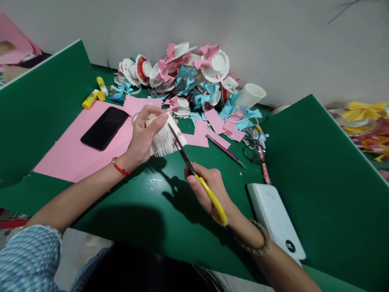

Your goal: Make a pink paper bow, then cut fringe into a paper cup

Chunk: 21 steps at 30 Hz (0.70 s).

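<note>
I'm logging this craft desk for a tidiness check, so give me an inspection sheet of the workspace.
Surface: green table, a pink sheet lying on it.
Job's things: paper cup, side cut into strips; yellow-handled scissors, blades at the cup.
Clutter: phone, glue sticks, pile of cup and paper pieces, tweezers, glasses, white power bank.
Grippers: left hand holds the cup; right hand holds the scissors.
Cables: nothing seen.
Surroundings: white wall, green dividers.

You're cutting a white paper cup (164,138), its rim fringed, using dark metal scissors with glossy yellow plastic handles (194,172) over a smooth, slightly shiny green tabletop (146,211).
</note>
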### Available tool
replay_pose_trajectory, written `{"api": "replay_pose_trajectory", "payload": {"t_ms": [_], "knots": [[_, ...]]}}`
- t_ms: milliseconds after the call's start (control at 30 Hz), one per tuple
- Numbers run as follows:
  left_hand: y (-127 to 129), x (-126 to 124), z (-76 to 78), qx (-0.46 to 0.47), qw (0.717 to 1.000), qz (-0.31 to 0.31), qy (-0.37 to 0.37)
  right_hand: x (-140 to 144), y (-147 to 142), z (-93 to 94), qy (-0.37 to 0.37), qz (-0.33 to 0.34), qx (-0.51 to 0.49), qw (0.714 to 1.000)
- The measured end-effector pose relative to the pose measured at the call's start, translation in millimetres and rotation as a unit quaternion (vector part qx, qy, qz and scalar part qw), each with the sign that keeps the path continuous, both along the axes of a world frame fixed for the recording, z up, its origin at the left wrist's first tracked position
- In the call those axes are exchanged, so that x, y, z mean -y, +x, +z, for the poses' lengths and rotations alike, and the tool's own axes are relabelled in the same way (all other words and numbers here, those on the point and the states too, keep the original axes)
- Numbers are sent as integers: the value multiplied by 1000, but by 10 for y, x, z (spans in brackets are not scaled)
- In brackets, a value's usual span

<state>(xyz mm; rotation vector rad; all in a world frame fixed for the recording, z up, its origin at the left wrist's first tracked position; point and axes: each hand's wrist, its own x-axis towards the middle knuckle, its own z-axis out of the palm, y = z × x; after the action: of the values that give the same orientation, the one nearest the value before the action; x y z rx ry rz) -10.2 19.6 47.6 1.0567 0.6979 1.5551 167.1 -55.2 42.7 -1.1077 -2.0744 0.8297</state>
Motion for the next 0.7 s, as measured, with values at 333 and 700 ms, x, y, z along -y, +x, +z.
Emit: {"api": "replay_pose_trajectory", "payload": {"t_ms": [333,700], "knots": [[19,29,44,27,1000,1,-14,11,-2,-5,-8,-9,1,1000],[33,59,58,40,999,12,-16,12,7,-17,-10,-7,12,1000]]}}
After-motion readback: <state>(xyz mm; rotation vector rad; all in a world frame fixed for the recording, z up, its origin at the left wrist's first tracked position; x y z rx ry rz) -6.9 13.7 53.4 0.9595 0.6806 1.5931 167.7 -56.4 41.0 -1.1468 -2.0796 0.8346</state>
